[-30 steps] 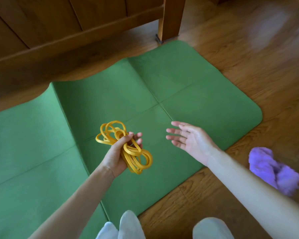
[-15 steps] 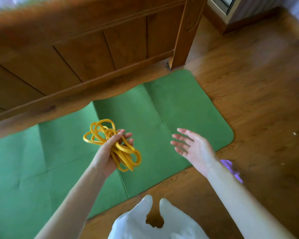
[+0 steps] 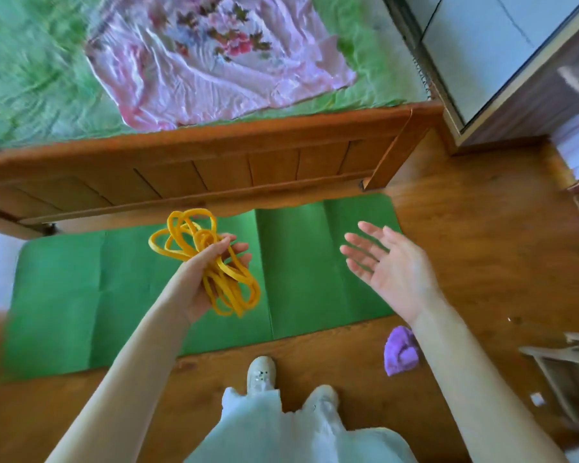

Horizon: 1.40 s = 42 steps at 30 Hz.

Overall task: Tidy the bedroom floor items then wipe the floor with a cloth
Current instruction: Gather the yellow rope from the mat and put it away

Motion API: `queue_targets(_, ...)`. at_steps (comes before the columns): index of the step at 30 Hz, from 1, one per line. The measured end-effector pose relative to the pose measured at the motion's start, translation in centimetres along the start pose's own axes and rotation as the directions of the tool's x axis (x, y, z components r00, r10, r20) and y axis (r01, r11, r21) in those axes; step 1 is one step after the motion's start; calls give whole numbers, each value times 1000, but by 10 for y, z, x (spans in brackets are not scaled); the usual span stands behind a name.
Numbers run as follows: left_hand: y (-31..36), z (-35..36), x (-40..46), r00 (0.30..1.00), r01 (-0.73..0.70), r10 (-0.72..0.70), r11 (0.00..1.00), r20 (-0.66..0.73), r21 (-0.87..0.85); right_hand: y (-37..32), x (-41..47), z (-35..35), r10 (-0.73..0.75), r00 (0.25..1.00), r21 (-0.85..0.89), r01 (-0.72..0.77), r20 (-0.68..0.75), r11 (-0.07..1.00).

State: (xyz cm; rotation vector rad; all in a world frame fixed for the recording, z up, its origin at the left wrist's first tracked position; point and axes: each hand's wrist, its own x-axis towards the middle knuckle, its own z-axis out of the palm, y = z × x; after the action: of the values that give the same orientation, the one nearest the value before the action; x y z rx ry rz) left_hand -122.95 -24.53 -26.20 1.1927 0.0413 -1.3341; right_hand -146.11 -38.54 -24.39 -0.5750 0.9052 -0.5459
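Observation:
My left hand (image 3: pixel 211 272) grips a tangled bundle of yellow elastic bands (image 3: pixel 208 259), held up above the green folding mat (image 3: pixel 81 295). Loops of the bands stick out above and below my fingers. To the right, my right hand (image 3: pixel 388 269) hovers over the mat's right end with straight, spread fingers and holds nothing. A crumpled purple cloth (image 3: pixel 401 350) lies on the wooden floor (image 3: pixel 482 248) just below my right forearm, beside the mat's near edge.
A wooden bed frame (image 3: pixel 214 162) runs across the far side of the mat, with green bedding and a pink floral sheet (image 3: pixel 214 55) on top. A cabinet (image 3: pixel 502 61) stands at the upper right. Pale furniture (image 3: pixel 569 372) sits at the right edge. My shoes (image 3: pixel 261 374) are below.
The view has risen and pulled back, so the bed top and whole mat now show. My left hand still holds the yellow bands; both hands lifted slightly.

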Motion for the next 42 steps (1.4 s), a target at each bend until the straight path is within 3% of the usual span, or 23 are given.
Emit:
queue_targets(11, 70, -57, -131, 982, -187, 186, 969, -17, -164, 19, -77, 128, 29, 987, -160, -3, 157, 987)
queue_targets(18, 46, -69, -193, 920, -362, 296, 891, -255, -275, 43, -89, 154, 118, 966, -264, -54, 231, 963)
queue_targets(29, -32, -99, -290, 705, -609, 290, 715, -647, -343, 77, -107, 199, 354, 865, -492, -148, 357, 858)
queue_targets(36, -39, -144, -331, 596, -738, 289, 565, -749, -370, 135, -129, 273, 487, 757, -627, -133, 436, 767)
queue_targets(42, -16, -234, -376, 537, -784, 310, 526, -785, -328, 216, -144, 347, 551, 709, -671, -147, 440, 726)
